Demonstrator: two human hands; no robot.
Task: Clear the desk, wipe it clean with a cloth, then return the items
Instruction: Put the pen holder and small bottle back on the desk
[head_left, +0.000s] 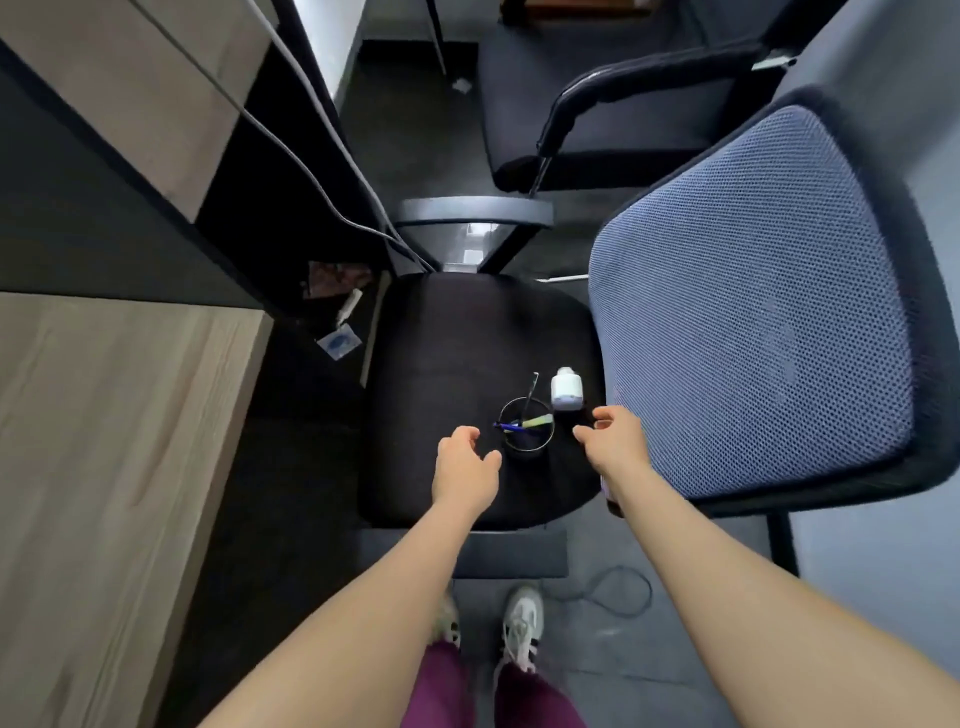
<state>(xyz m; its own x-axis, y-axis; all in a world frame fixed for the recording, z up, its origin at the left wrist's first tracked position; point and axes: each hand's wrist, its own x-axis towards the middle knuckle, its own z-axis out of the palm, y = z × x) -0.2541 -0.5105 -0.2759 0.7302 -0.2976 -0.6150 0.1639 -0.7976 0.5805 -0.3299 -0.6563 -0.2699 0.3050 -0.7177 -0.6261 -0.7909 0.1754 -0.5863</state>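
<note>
A black pen holder (525, 434) with a blue pen and a pale green pen stands on the black seat (441, 374) of an office chair. A small white bottle (566, 388) lies just behind it. My left hand (465, 465) hovers to the left of the holder, fingers loosely curved, holding nothing. On the holder's right is my right hand (613, 441), fingers relaxed, over a dark item on the seat that I cannot make out. The wooden desk (104, 467) lies at the left.
The chair's blue mesh backrest (753, 312) rises at the right. A second black chair (613, 119) stands beyond. Grey cables (291, 150) run down from the desk. A cable loop (618, 592) lies on the floor near my shoes.
</note>
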